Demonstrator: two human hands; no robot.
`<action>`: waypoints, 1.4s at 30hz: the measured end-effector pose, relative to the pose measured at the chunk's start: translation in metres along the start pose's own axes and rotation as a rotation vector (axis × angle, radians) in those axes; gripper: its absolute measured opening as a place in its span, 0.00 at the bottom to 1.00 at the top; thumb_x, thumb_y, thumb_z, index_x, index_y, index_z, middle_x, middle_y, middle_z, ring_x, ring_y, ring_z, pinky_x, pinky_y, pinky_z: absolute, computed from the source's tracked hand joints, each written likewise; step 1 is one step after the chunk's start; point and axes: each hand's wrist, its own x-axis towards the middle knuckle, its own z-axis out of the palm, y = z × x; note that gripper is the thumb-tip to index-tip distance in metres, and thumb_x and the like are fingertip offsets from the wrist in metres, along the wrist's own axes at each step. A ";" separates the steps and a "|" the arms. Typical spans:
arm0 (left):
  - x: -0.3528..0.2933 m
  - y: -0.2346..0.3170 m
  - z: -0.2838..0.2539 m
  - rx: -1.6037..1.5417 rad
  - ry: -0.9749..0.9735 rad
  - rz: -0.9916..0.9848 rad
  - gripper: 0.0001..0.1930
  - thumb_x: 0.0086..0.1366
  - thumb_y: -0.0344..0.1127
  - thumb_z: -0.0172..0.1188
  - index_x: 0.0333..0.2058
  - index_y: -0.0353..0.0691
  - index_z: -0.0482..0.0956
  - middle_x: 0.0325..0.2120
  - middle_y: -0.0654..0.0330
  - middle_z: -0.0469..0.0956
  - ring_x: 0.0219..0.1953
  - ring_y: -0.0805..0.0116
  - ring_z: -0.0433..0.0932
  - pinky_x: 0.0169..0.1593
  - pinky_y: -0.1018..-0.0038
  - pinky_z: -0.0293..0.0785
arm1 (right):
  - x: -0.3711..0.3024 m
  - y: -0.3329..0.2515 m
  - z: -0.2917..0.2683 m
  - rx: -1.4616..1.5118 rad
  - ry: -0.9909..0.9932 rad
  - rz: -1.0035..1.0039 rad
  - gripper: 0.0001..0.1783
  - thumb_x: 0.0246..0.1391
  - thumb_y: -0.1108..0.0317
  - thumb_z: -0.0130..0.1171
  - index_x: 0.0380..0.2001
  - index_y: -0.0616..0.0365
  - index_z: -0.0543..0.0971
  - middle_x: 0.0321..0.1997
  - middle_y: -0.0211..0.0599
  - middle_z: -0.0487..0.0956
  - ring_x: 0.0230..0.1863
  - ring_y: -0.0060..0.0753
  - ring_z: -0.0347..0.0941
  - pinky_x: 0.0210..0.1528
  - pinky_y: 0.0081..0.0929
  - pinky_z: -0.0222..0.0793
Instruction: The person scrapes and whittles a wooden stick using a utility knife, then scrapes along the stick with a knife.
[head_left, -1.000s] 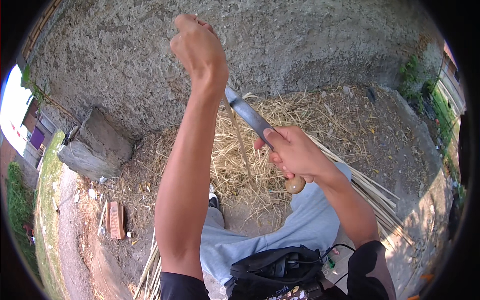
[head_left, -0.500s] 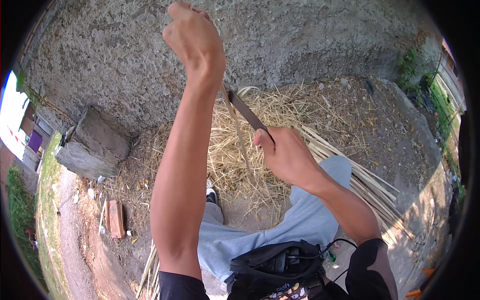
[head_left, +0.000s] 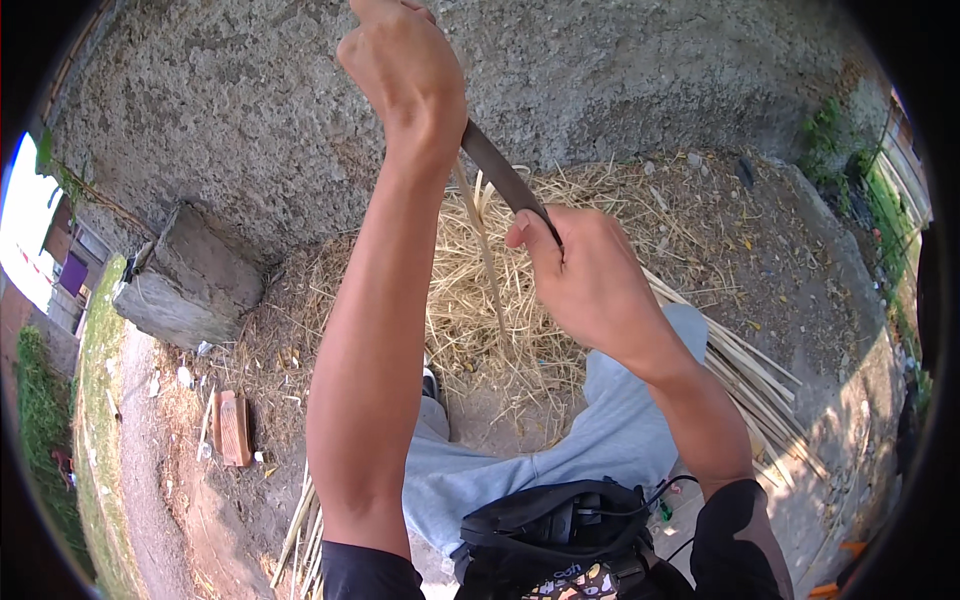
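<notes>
My left hand (head_left: 405,65) is raised high at the top, fingers curled closed around a thin bamboo strip (head_left: 486,255). The strip's upper end is hidden behind my left wrist, and its lower part slants down over the shavings. In my right hand (head_left: 595,285) is a knife with a long dark blade (head_left: 502,178), my thumb lying along its near end. The blade points up and left, crossing close to the strip, and its tip disappears behind my left wrist. Whether blade and strip touch there is hidden. Below lies a heap of pale shavings (head_left: 465,310).
A bundle of split strips (head_left: 745,375) lies right of my leg, with more strips (head_left: 298,530) at lower left. A rough wall (head_left: 250,130) rises ahead. A concrete block (head_left: 195,280) and a reddish brick (head_left: 232,430) are on the left. A black bag (head_left: 550,525) rests at my lap.
My right hand and the knife have moved upward, the blade passing further behind my left wrist. My left hand has shifted slightly up and to the right.
</notes>
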 end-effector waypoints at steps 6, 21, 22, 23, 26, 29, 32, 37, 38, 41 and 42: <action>0.003 0.002 -0.004 -0.019 0.073 -0.015 0.15 0.66 0.38 0.41 0.20 0.45 0.57 0.12 0.69 0.55 0.13 0.78 0.48 0.17 0.76 0.44 | -0.014 0.036 0.023 0.006 -0.146 0.112 0.15 0.66 0.65 0.49 0.31 0.63 0.80 0.12 0.41 0.68 0.14 0.33 0.65 0.22 0.35 0.59; -0.008 0.011 -0.008 0.058 0.025 0.011 0.16 0.66 0.39 0.40 0.18 0.46 0.58 0.11 0.68 0.54 0.13 0.78 0.47 0.17 0.74 0.43 | -0.018 0.025 0.040 0.064 -0.031 0.043 0.19 0.66 0.64 0.47 0.27 0.67 0.78 0.15 0.51 0.74 0.17 0.51 0.73 0.25 0.44 0.66; -0.005 0.006 -0.007 0.088 0.012 0.037 0.16 0.66 0.39 0.40 0.18 0.46 0.58 0.11 0.69 0.54 0.13 0.78 0.47 0.17 0.74 0.43 | -0.023 0.048 0.056 -0.040 -0.003 0.050 0.18 0.66 0.64 0.48 0.28 0.66 0.80 0.15 0.48 0.74 0.18 0.47 0.73 0.26 0.42 0.66; -0.003 0.005 -0.003 0.112 -0.001 0.067 0.16 0.65 0.39 0.40 0.18 0.46 0.57 0.11 0.69 0.53 0.13 0.78 0.47 0.18 0.74 0.42 | -0.030 0.082 0.071 -0.091 -0.097 0.043 0.18 0.66 0.64 0.49 0.27 0.64 0.80 0.13 0.45 0.71 0.16 0.44 0.70 0.25 0.40 0.65; -0.006 0.006 -0.013 0.028 0.029 -0.015 0.15 0.65 0.39 0.40 0.18 0.46 0.57 0.11 0.69 0.52 0.13 0.78 0.47 0.18 0.73 0.43 | -0.013 0.041 0.035 0.072 -0.170 0.215 0.18 0.66 0.64 0.48 0.28 0.65 0.79 0.14 0.46 0.71 0.16 0.45 0.70 0.25 0.40 0.65; -0.013 0.010 -0.001 -0.009 0.030 -0.015 0.15 0.65 0.39 0.39 0.19 0.45 0.57 0.11 0.69 0.53 0.13 0.78 0.48 0.18 0.74 0.43 | -0.012 0.011 0.021 0.058 -0.071 0.069 0.19 0.66 0.64 0.48 0.27 0.67 0.78 0.16 0.52 0.73 0.17 0.50 0.72 0.24 0.42 0.66; -0.012 0.012 0.005 0.021 -0.028 0.017 0.14 0.65 0.38 0.39 0.19 0.46 0.56 0.12 0.69 0.54 0.14 0.78 0.47 0.18 0.74 0.43 | -0.033 0.094 0.075 -0.067 -0.155 0.126 0.21 0.65 0.63 0.47 0.25 0.70 0.77 0.17 0.57 0.75 0.22 0.55 0.76 0.27 0.46 0.69; -0.005 0.016 -0.009 -0.042 -0.003 -0.022 0.16 0.66 0.37 0.37 0.18 0.47 0.52 0.11 0.69 0.49 0.15 0.77 0.42 0.19 0.73 0.41 | -0.033 0.101 0.052 0.062 -0.154 0.251 0.20 0.65 0.62 0.45 0.28 0.68 0.78 0.16 0.51 0.75 0.20 0.49 0.75 0.31 0.44 0.70; -0.007 0.021 -0.013 -0.042 -0.034 -0.019 0.16 0.66 0.37 0.37 0.17 0.47 0.52 0.11 0.69 0.48 0.15 0.77 0.41 0.19 0.73 0.40 | -0.032 0.080 0.041 0.074 -0.168 0.261 0.20 0.65 0.62 0.45 0.28 0.68 0.78 0.16 0.51 0.75 0.20 0.49 0.75 0.31 0.44 0.70; -0.002 0.021 -0.020 -0.031 -0.017 -0.067 0.17 0.66 0.35 0.36 0.17 0.47 0.51 0.11 0.69 0.48 0.16 0.76 0.40 0.20 0.73 0.38 | -0.018 0.044 0.024 0.122 -0.148 0.180 0.16 0.65 0.63 0.48 0.32 0.61 0.81 0.14 0.45 0.73 0.16 0.43 0.70 0.24 0.38 0.65; 0.001 0.019 -0.024 -0.022 -0.017 -0.076 0.17 0.66 0.35 0.36 0.17 0.47 0.51 0.11 0.69 0.48 0.15 0.76 0.40 0.20 0.73 0.38 | -0.017 0.039 0.027 0.151 -0.192 0.159 0.16 0.66 0.63 0.48 0.32 0.63 0.80 0.14 0.45 0.72 0.16 0.42 0.70 0.23 0.36 0.64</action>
